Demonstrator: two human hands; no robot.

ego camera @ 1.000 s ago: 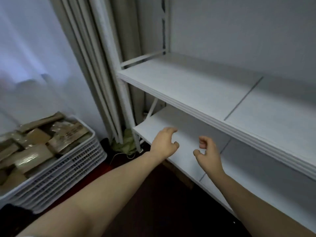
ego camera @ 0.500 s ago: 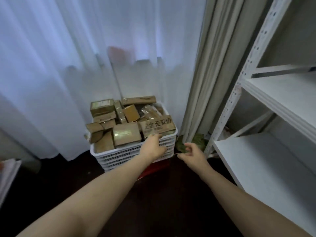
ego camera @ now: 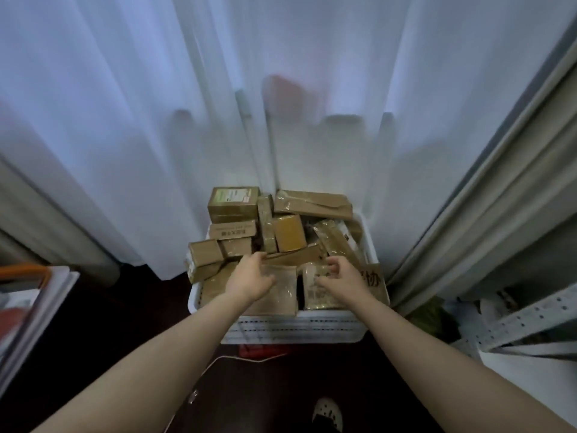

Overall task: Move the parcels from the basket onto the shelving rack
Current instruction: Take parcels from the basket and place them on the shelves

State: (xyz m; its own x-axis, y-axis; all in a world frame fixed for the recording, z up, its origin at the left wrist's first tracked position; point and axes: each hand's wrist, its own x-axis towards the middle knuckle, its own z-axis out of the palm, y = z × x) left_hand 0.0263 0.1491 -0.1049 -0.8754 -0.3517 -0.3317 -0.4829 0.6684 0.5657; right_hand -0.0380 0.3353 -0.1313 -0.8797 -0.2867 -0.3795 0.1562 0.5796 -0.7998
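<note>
Hovering over the white basket [ego camera: 293, 328] at the centre of the frame, both hands are stretched out above the heap of brown parcels [ego camera: 288, 232] that fills it past the rim. The left hand [ego camera: 253, 279] is spread above a flat, tape-wrapped parcel [ego camera: 281, 295] at the front of the pile. The right hand [ego camera: 342, 278] sits above a glossy packet [ego camera: 315, 296] just beside it. Each grip is released, with loosely curved fingers that close on nothing. Whether the fingertips already touch the wrapping cannot be told.

This looks like the pick-up step, at the start of a carry: no parcel is lifted, and the basket appears full. The shelving rack [ego camera: 524, 318] shows only as a perforated upright and a white board at the lower right of the frame, with no parcel visible on that part.

The next move calls for settling on one or both of the front parcels, closing the fingers round their edges and lifting straight up. The neighbours lean on one another and could slide, and the shiny tape may be slippery. A turn toward the right of the frame would then bring the load to the rack.
</note>
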